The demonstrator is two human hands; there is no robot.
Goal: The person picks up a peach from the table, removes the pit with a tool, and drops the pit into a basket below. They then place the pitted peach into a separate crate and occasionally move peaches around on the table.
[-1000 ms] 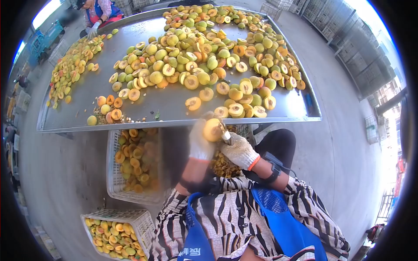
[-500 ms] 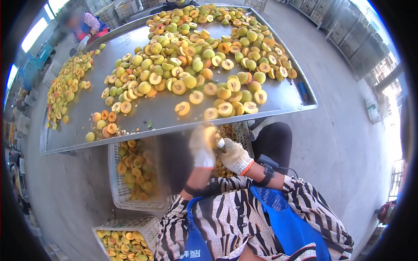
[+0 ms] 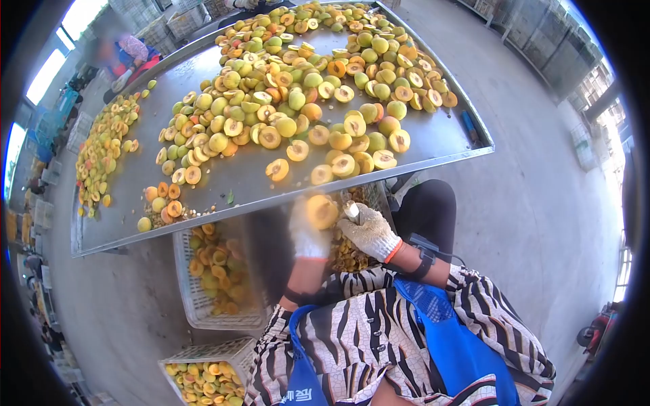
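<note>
My left hand (image 3: 308,233), in a white knit glove and smeared by motion, is closed on a peach half (image 3: 321,212) whose cut face shows a dark centre. My right hand (image 3: 367,233), gloved too, is wrapped round a small pitting tool (image 3: 351,212) with a pale end showing; most of it is hidden in the fingers. A short gap separates tool and fruit. Both hands are just below the near edge of a metal table (image 3: 271,211). Under them stands a crate of scraps and stones (image 3: 347,256), partly covered by my hands.
Many peach halves (image 3: 271,137) are heaped across the table. A blue-handled item (image 3: 468,126) lies at its right corner. Left of my legs stand a crate of halves (image 3: 191,308) and another full crate (image 3: 203,352). A co-worker (image 3: 128,57) sits at the table's far left.
The tool, at the peach half's cut face before, is now apart from it. The peach half has shifted left and its cut face shows more. The whole view has tilted slightly.
</note>
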